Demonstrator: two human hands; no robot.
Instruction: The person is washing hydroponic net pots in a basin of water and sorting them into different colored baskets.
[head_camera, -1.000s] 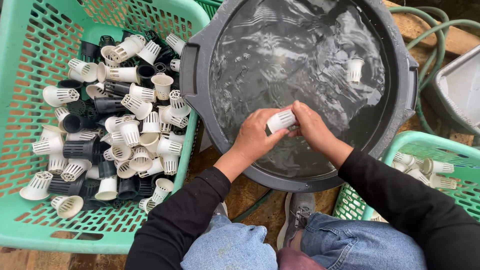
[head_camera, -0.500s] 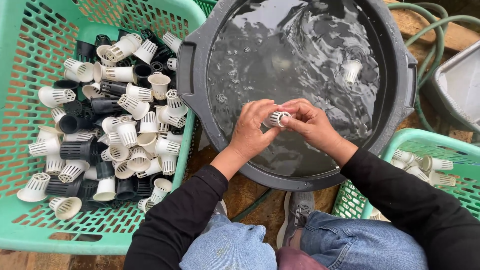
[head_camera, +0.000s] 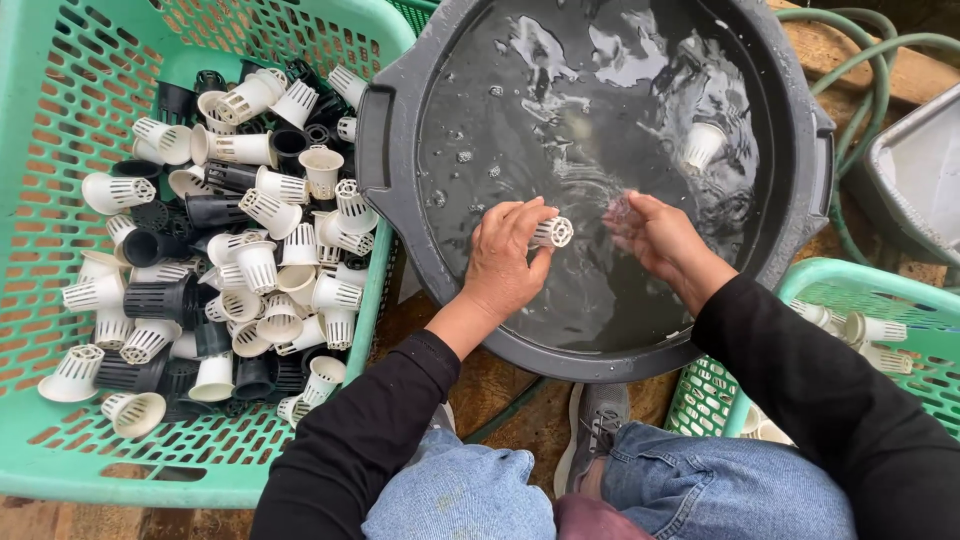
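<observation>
My left hand grips a small white slotted net cup just above the water in a round black tub. Beside it to the right, my right hand hovers at the water surface, fingers loosely apart, holding nothing that I can see. A second white net cup floats in the tub at the upper right. Both forearms wear black sleeves.
A green plastic basket at left holds several white and black net cups. Another green basket at right holds a few white cups. A green hose and a grey tray lie at upper right. My jeans-clad knees are below.
My hands were together on the cup over the tub's near edge. They have since parted: the left keeps the cup, the right has let go and moved right at the water.
</observation>
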